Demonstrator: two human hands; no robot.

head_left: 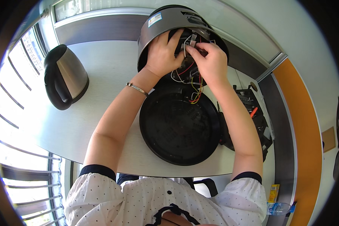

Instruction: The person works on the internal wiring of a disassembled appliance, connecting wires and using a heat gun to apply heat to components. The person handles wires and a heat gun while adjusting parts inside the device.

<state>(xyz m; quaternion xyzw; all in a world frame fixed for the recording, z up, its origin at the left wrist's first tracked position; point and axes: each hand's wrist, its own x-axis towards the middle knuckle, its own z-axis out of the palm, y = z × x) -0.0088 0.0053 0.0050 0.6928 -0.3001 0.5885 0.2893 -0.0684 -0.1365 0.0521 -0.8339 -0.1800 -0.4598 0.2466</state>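
A grey cooker housing (pixel 159 27), probably a rice or pressure cooker, lies on its side at the far end of the table, its open underside toward me. My left hand (pixel 163 54) reaches inside with fingers spread. Between its index finger and thumb runs a white wire (pixel 185 44). My right hand (pixel 211 62) pinches a small pale wire connector (pixel 192 43) there; the fingertips partly cover it. Red and yellow wires (pixel 195 98) hang from the housing down to a round black base cover (pixel 179 130), lying in front of it with its hollow side up.
To the left stands a steel and black electric kettle (pixel 69 71). An open black tool case (pixel 248 103), with an orange-handled tool (pixel 254 112), lies beyond my right forearm. The white table (pixel 109 56) backs onto a partition. A plastic bottle (pixel 278 208) shows at lower right.
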